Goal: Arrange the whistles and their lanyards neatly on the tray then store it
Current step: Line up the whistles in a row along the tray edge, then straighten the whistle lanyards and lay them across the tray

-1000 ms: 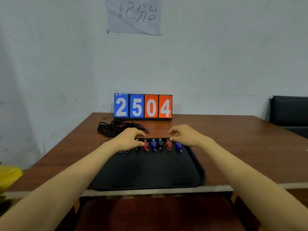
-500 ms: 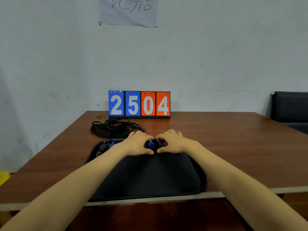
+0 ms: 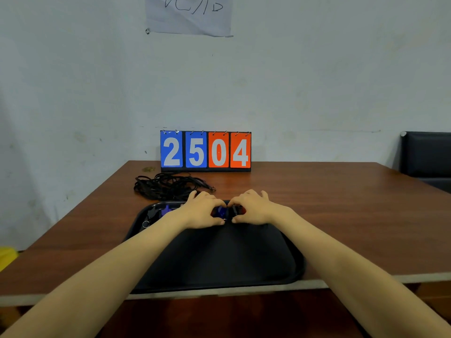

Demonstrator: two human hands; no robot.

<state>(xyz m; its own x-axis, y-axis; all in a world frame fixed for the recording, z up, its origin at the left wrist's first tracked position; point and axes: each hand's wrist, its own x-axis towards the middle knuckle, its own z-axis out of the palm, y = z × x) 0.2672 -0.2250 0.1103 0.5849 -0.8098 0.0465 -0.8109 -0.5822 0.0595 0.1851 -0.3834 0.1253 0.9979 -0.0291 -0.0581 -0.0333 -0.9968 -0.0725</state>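
A black tray (image 3: pixel 219 264) lies on the brown table (image 3: pixel 341 215), its front edge over the table's front. Along the tray's far edge sit several small whistles. My left hand (image 3: pixel 202 211) curls its fingers and thumb round a blue whistle (image 3: pixel 220 211). My right hand (image 3: pixel 253 208) curls round a black whistle (image 3: pixel 234 209) with a red one beside it. The two hands almost touch at the thumbs. Another blue whistle (image 3: pixel 167 210) and a black one (image 3: pixel 152 212) lie at the tray's far left. A tangle of black lanyards (image 3: pixel 168 185) lies on the table behind the tray.
A flip scoreboard (image 3: pixel 205 151) reading 2504 stands at the table's far edge against the wall. A black chair (image 3: pixel 427 154) is at the right. Something yellow (image 3: pixel 6 257) sits low at the left. A paper sheet (image 3: pixel 189 13) hangs on the wall.
Both hands have drawn together from a wider spread along the whistle row and closed in on the middle whistles. The row is bunched; two whistles now lie apart at the left.
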